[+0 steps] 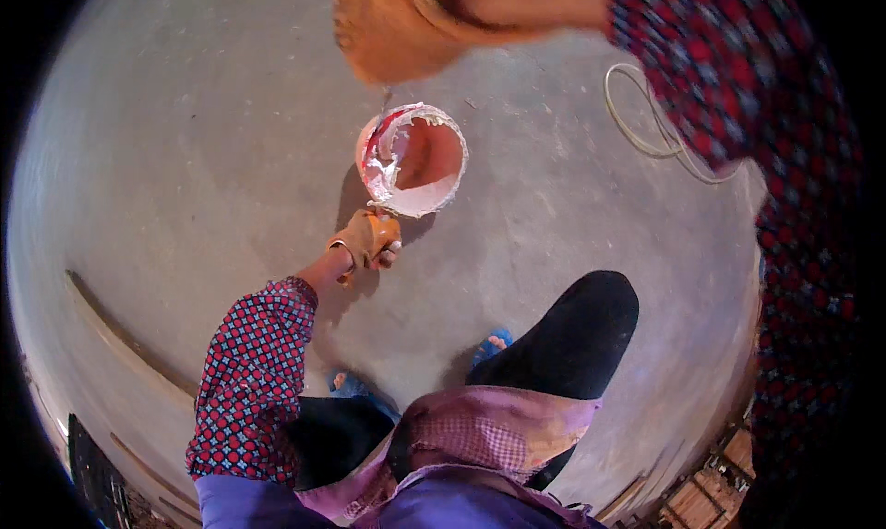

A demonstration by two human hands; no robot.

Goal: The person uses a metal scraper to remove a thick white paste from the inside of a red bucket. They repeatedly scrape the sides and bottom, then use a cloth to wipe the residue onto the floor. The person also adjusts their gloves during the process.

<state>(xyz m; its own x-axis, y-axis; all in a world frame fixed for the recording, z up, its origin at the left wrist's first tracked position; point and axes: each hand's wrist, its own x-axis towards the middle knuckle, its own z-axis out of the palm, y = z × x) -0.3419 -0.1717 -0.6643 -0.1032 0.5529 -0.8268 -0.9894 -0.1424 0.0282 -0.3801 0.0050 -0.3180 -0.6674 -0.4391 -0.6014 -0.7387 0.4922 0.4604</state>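
A small red bucket (426,155), smeared inside and on its rim with white paste, stands on the grey concrete floor (203,141). My left hand (369,238), in a tan glove, is closed on the near rim of the bucket. My right hand (397,21), also gloved, is raised close to the camera, above the bucket, and looks blurred. Whether it holds anything is unclear; a thin streak hangs just below it. Both sleeves are red and blue checked.
A loop of pale cord (646,123) lies on the floor at the upper right. My feet in blue sandals (494,344) stand just below the bucket. A long plank (120,340) lies at the left, and stacked wood (711,492) sits at the lower right.
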